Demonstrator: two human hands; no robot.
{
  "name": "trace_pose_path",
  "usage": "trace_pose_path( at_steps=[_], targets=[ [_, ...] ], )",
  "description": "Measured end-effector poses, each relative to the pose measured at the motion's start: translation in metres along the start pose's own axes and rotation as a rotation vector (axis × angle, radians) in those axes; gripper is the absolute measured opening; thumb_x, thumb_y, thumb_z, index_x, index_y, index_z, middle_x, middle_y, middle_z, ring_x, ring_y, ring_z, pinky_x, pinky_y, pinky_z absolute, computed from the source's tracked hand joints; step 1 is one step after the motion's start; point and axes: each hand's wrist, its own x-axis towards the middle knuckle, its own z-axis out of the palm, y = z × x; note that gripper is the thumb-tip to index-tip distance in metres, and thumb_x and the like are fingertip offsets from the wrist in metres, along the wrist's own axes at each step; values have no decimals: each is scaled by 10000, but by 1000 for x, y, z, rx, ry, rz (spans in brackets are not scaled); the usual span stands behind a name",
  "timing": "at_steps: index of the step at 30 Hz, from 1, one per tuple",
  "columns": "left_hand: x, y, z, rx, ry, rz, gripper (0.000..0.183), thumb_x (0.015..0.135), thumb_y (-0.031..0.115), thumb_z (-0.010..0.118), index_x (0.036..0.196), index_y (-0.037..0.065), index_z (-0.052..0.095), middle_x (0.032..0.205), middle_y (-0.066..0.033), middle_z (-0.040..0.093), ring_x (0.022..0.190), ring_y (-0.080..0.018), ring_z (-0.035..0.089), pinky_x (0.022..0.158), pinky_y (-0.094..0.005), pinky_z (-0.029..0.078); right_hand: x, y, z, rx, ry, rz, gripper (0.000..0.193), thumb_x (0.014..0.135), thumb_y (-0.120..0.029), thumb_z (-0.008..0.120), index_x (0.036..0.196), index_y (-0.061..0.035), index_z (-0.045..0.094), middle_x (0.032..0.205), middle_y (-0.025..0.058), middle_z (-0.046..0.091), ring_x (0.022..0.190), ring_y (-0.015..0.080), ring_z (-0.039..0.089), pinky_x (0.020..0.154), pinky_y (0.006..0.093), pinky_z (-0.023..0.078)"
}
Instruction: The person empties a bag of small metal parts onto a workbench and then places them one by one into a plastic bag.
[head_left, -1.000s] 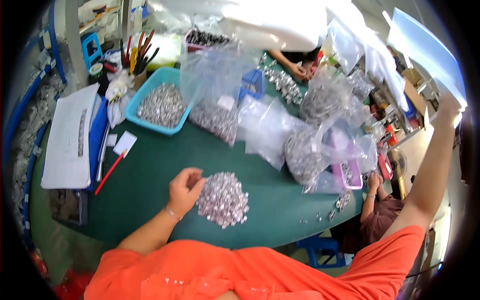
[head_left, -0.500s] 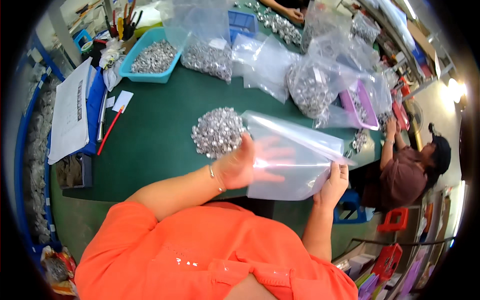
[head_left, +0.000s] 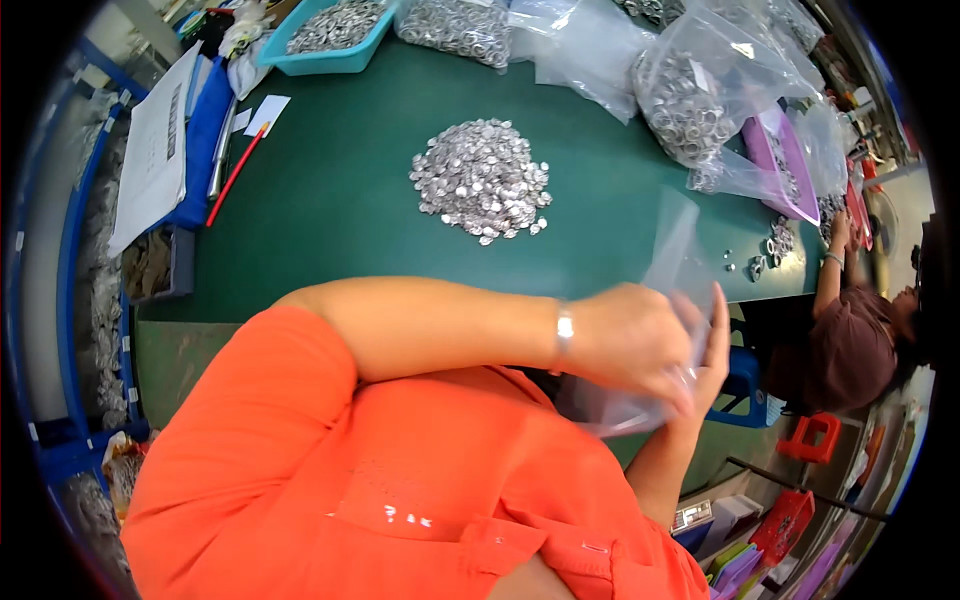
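A clear plastic bag (head_left: 672, 240) is bunched between my hands at the right of my body, in front of the table edge. My left hand (head_left: 635, 345) reaches across to it, fingers curled in and closed on the plastic, slightly smeared by motion. Behind it, my right hand (head_left: 712, 355) has its fingers raised along the bag's far side and grips it, partly covered by the left hand. On the green table (head_left: 340, 220) lies a heap of small shiny metal pieces (head_left: 480, 180), apart from both hands.
At the back stand a turquoise tub (head_left: 325, 62) of metal parts and filled clear bags (head_left: 685, 110). A purple tray (head_left: 780, 165) sits at the right, where a co-worker (head_left: 840, 340) handles parts. A red pencil (head_left: 237, 175) and a blue binder (head_left: 200, 140) lie at the left.
My left hand has swung from an open spread beside the heap over to the right, onto the bag. The bag has gone from spread flat to bunched up. The view has shifted.
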Motion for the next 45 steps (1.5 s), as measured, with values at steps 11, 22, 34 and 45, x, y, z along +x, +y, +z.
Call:
trace_pose_path(
  at_steps=[11, 22, 34, 45],
  targets=[
    [43, 26, 95, -596, 238, -628, 312, 866, 257, 561, 894, -50, 517, 879, -268, 590, 804, -415, 574, 701, -452, 446, -90, -4, -39, -275, 275, -54, 465, 812, 28, 607, 1248, 31, 446, 1157, 128, 550, 1023, 201, 565, 872, 267, 452],
    [9, 35, 140, -571, -66, -386, 824, 714, 438, 749, 1222, -52, 322, 948, -234, 581, 941, -332, 582, 803, -388, 462, -149, 7, -94, -340, 365, 203, 281, 935, -101, 489, 1164, 56, 535, 1062, 102, 601, 1014, 195, 556, 916, 298, 408],
    [-16, -3, 105, -159, 216, -346, 263, 701, 1, 561, 962, 21, 539, 911, -172, 588, 869, -347, 582, 737, -409, 471, -109, 59, -71, -793, 405, 169, 231, 819, -4, 470, 1010, 45, 590, 921, 211, 621, 802, 340, 614, 723, 386, 486],
    [3, -11, 106, -160, 170, -215, 200, 858, 66, 574, 1057, 46, 558, 934, -160, 636, 791, -320, 653, 678, -341, 520, -117, 83, -53, -1010, 378, 93, 212, 742, -131, 623, 951, -109, 595, 880, 119, 622, 705, 331, 619, 582, 412, 515]
  ],
)
